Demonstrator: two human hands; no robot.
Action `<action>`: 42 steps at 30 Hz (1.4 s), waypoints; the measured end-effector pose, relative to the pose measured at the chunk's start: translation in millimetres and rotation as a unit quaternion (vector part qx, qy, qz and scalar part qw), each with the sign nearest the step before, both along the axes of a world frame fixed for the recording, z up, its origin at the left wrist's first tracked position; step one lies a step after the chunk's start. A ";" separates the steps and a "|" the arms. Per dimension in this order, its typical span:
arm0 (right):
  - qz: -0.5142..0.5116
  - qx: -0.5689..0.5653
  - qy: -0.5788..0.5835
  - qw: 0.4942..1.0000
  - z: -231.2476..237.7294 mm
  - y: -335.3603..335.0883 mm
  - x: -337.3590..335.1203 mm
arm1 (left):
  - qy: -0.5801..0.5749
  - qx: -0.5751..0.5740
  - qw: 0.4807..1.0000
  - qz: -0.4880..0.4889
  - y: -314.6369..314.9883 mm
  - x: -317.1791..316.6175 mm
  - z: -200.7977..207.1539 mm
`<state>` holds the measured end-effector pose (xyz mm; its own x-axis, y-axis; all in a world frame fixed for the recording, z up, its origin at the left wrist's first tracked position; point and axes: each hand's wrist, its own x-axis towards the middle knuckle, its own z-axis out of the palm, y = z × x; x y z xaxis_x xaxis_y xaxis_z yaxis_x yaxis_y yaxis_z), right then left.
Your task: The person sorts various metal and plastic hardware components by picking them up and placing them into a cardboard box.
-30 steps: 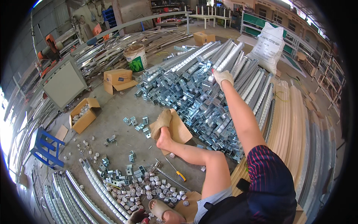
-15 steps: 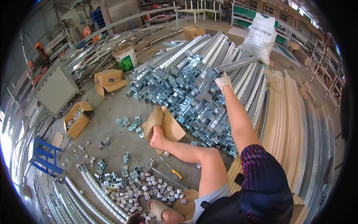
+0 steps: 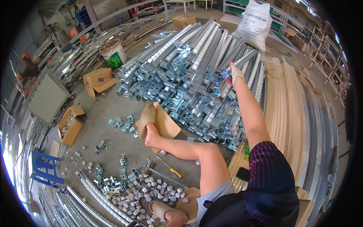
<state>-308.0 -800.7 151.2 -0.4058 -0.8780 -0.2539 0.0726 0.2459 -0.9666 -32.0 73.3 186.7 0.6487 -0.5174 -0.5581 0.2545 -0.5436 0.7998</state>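
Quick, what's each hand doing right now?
Left hand: barely in view, cannot tell.
Right hand: closed on a metal rail.

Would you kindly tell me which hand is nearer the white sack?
Right: the right hand is below-left of the sack; the left hand is far below, at the picture's lower edge.

A head-worn fisheye looks forward and down across the floor (image 3: 101, 123), its rim seemingly distorted.
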 end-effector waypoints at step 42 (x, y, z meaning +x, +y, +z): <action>0.347 0.331 0.663 0.575 -198.9 424.8 -284.5 | -0.193 -0.002 0.980 -0.051 -43.1 34.6 16.5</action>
